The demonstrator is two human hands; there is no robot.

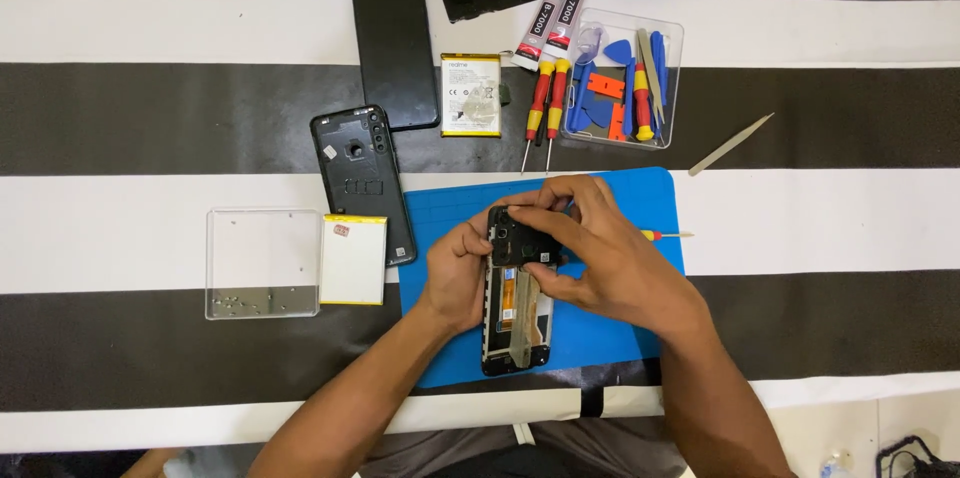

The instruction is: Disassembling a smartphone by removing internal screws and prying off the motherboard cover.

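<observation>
Looking down from the head view, the opened phone (517, 298) lies on the blue mat (600, 328) on the striped bench (800, 228). The left hand (455, 273) holds its left edge in a closed grip. The right hand (600, 248) pinches the black upper part – fingers narrow. A back cover (362, 178) and a battery (471, 95) lie farther away.

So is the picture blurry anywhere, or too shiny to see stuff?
Head view: sharp and evenly lit, with soft shadows under the hands; the left hand and right hand on the opened phone look crisp. The clear tool box shows only faint glare.
</observation>
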